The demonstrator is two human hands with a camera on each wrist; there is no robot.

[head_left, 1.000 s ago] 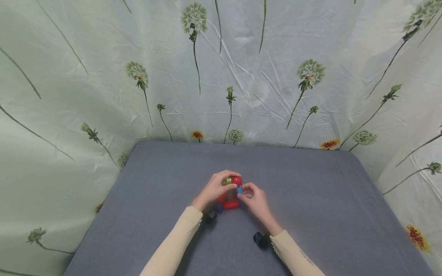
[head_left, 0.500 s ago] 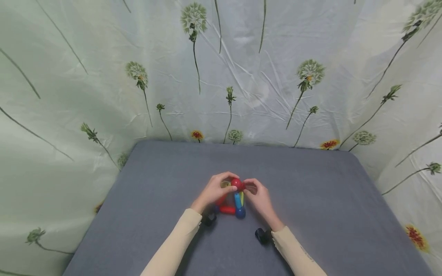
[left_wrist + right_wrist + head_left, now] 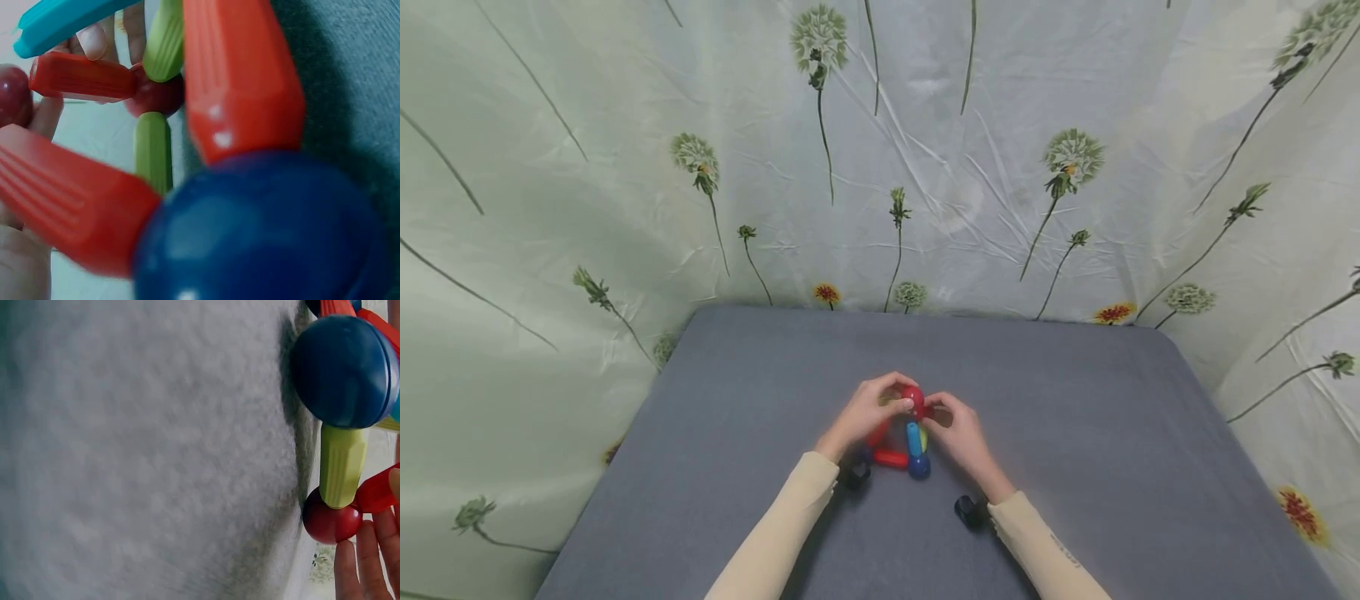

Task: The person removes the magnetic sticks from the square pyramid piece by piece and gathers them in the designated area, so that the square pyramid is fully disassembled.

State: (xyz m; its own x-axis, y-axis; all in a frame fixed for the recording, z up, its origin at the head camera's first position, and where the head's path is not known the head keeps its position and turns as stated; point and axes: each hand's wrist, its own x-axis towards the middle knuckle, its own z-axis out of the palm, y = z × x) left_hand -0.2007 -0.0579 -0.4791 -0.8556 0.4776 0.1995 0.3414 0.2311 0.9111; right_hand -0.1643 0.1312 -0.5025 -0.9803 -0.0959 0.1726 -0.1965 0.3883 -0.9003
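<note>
My left hand grips a red ball at the top of a small build of toy rods and balls. With thumb and fingertips my right hand pinches a red rod, whose far end meets a second, dark red ball low down. A light blue rod rises from a blue ball, and its upper end shows bare in the left wrist view. Another red rod lies along the front. Yellow-green rods join the dark red ball. My left hand partly hides the back.
The build stands on a grey cloth-covered table. Behind and beside it hangs a pale curtain printed with dandelions. Black wrist cameras sit under both wrists.
My right hand has gone from the light blue rod to the red rod. The blue ball and front red rod came into fuller view, and the light blue rod's top now stands below the held ball.
</note>
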